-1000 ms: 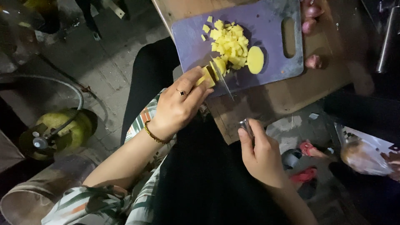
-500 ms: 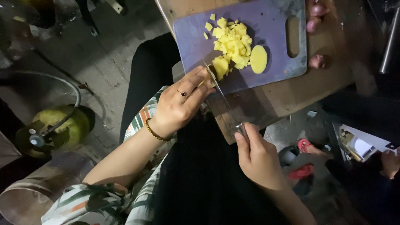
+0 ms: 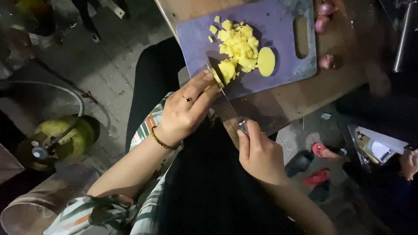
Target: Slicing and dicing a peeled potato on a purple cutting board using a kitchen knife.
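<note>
Potato piece (image 3: 226,69) under knife (image 3: 226,98); diced heap (image 3: 237,43), round slice (image 3: 266,61) beside.

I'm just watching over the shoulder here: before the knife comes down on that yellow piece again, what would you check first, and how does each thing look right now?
1. Right hand has a firm grip on the knife handle: ok.
2. Left hand steadies the yellow piece being cut: ok, fingers touch it.
3. Left fingertips clear of the blade: cannot tell, they sit very close beside it.
4. Purple cutting board lies flat on the wooden table: ok.
5. Room on the board for new cuts: ok, the diced pile and round slice lie farther back.
6. Light: not ok, the scene is dim.
</note>
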